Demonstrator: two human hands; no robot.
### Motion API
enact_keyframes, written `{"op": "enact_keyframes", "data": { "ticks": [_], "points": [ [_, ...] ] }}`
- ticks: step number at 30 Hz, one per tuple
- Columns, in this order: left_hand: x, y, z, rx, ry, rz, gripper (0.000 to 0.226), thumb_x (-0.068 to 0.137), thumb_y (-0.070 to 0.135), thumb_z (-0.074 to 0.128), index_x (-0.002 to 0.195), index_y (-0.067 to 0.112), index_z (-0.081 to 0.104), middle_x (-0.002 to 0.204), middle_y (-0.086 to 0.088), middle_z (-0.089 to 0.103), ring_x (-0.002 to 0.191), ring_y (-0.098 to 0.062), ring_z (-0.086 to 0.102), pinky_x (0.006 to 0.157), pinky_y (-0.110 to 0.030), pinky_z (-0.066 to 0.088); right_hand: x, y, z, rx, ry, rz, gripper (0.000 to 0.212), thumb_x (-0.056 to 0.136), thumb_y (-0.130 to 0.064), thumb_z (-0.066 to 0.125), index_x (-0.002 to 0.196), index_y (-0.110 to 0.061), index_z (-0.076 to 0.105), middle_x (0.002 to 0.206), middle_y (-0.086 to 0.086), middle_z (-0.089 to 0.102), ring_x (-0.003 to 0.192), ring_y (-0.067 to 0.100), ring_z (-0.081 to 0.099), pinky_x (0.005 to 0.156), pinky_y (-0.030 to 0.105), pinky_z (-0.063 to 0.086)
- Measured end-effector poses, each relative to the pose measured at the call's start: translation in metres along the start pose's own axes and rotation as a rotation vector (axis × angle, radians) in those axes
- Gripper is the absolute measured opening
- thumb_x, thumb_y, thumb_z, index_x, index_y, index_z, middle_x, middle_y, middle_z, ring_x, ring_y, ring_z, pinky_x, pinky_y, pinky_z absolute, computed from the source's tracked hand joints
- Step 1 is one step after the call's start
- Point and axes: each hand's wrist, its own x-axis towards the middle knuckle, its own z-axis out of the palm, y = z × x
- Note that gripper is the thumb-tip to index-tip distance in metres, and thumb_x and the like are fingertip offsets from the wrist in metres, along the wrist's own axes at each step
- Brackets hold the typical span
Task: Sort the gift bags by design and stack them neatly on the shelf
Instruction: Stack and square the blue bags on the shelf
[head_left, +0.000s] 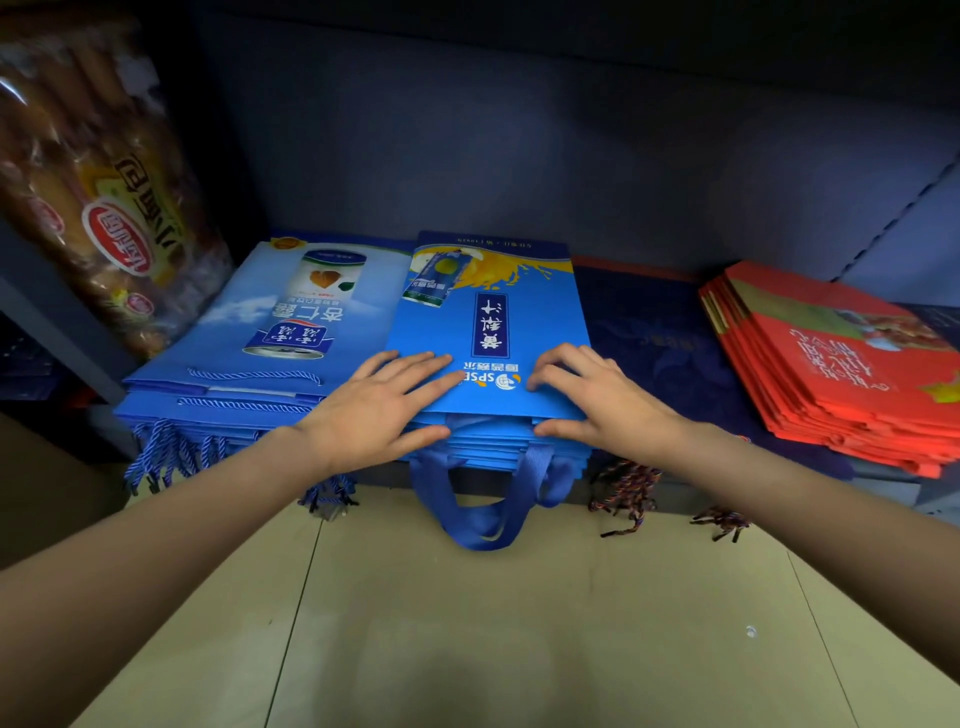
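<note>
A stack of bright blue gift bags with an orange splash design (493, 322) lies flat on the shelf, its ribbon handles (483, 509) hanging over the front edge. My left hand (379, 410) and my right hand (597, 395) both grip the stack's near edge, fingers on top and thumbs against its front. To the left lies a stack of light blue bags with a can picture (270, 332) and rope handles. A dark navy bag pile (654, 343) lies to the right, and a red bag stack (841, 374) at the far right.
A large plastic pack of bread (98, 197) leans at the shelf's left side. The dark shelf back wall (519, 156) stands behind the stacks. Beige floor tiles (467, 623) spread below the shelf edge.
</note>
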Motion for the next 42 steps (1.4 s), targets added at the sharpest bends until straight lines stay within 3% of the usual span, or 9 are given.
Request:
{"op": "enact_keyframes", "data": {
  "ticks": [3,10,16,20,23,25,30,35,42],
  "points": [
    [-0.002,-0.001,0.0,-0.131,-0.015,-0.003,0.094,0.077,0.08,0.0,0.148,0.024,0.025,0.154,0.0,0.026,0.142,-0.017,0.024,0.113,-0.031,0.01,0.0,0.001,-0.002,0.013,0.0,-0.011,0.043,0.085,-0.038,0.064,0.121,-0.018,0.052,0.123,0.0,0.041,0.113,0.018,0.039,0.094,0.034,0.034],
    [0.001,-0.008,-0.002,-0.112,-0.029,-0.017,0.081,0.081,0.072,0.038,0.147,0.025,0.029,0.152,0.002,0.03,0.138,-0.021,0.03,0.111,-0.035,0.024,0.001,0.002,-0.005,0.022,-0.002,-0.005,0.044,0.084,-0.039,0.065,0.122,-0.019,0.053,0.123,-0.001,0.042,0.113,0.016,0.038,0.092,0.031,0.03],
    [0.007,0.001,0.004,-0.082,0.098,-0.052,0.061,0.089,0.055,0.041,0.138,0.02,0.045,0.141,-0.002,0.046,0.127,-0.026,0.044,0.103,-0.039,0.033,0.002,0.001,-0.003,0.005,-0.018,-0.01,0.044,0.084,-0.039,0.066,0.121,-0.018,0.054,0.122,0.0,0.043,0.112,0.016,0.037,0.095,0.035,0.033],
    [0.012,-0.003,0.003,-0.205,-0.018,-0.068,0.09,0.071,0.078,0.022,0.144,0.027,0.032,0.149,0.006,0.032,0.135,-0.017,0.029,0.109,-0.036,0.025,0.002,0.002,-0.004,-0.012,-0.009,-0.02,0.044,0.084,-0.039,0.066,0.121,-0.018,0.054,0.122,0.0,0.043,0.112,0.017,0.037,0.094,0.033,0.032],
    [0.013,-0.016,0.001,-0.292,-0.13,-0.055,0.1,0.06,0.087,0.036,0.146,0.037,0.022,0.153,0.013,0.021,0.139,-0.011,0.018,0.111,-0.035,0.02,0.003,0.002,-0.004,-0.013,-0.014,-0.029,0.044,0.084,-0.039,0.066,0.121,-0.019,0.053,0.122,-0.001,0.043,0.113,0.016,0.036,0.094,0.034,0.033],
    [0.014,-0.019,0.0,-0.263,-0.144,-0.064,0.09,0.07,0.072,0.057,0.146,0.038,0.021,0.154,0.014,0.02,0.14,-0.011,0.017,0.112,-0.035,0.019,0.003,0.002,-0.004,-0.017,-0.025,-0.03,0.044,0.084,-0.039,0.065,0.121,-0.019,0.053,0.123,-0.001,0.042,0.113,0.015,0.035,0.094,0.033,0.032],
    [0.012,-0.013,-0.001,-0.176,-0.031,-0.076,0.076,0.08,0.054,0.063,0.145,0.032,0.03,0.15,0.008,0.029,0.136,-0.016,0.026,0.11,-0.033,0.018,0.003,0.001,-0.005,-0.019,-0.023,-0.032,0.044,0.084,-0.039,0.065,0.121,-0.018,0.053,0.123,0.0,0.042,0.113,0.015,0.035,0.096,0.034,0.033],
    [0.0,-0.015,-0.001,-0.137,0.19,0.012,0.064,0.082,0.06,0.04,0.132,0.022,0.049,0.134,-0.002,0.049,0.119,-0.021,0.042,0.101,-0.041,0.033,0.004,0.001,-0.01,-0.009,0.019,-0.044,0.044,0.082,-0.037,0.068,0.119,-0.016,0.055,0.121,0.002,0.045,0.112,0.018,0.038,0.096,0.037,0.036],
    [0.01,-0.005,-0.012,0.07,0.399,0.085,0.037,0.084,0.031,0.052,0.115,0.011,0.054,0.115,-0.008,0.064,0.095,-0.027,0.064,0.085,-0.036,0.05,0.005,-0.001,-0.018,-0.003,0.084,-0.076,0.045,0.082,-0.035,0.068,0.117,-0.01,0.057,0.116,0.006,0.049,0.107,0.024,0.044,0.095,0.044,0.042]
  ]
}}
